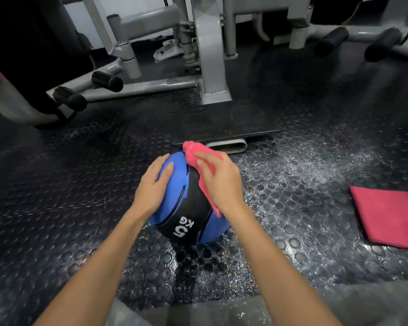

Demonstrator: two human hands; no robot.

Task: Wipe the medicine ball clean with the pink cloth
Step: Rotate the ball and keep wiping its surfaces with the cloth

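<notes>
A blue and black medicine ball [189, 208] marked "5 KG" sits on the studded rubber floor in the middle of the view. My left hand [154, 184] lies flat on its blue left side, fingers straight. My right hand [219, 182] presses a crumpled pink cloth [196, 154] against the ball's upper right side, with fingers mostly straight over the cloth. Part of the cloth sticks out above the ball and a strip hangs down below my palm.
A second, folded pink cloth [389, 217] lies on the floor to the right. Grey gym machine frames [210, 55] with black foot rollers [106, 81] stand behind the ball. A flat metal foot [229, 144] lies just beyond the ball.
</notes>
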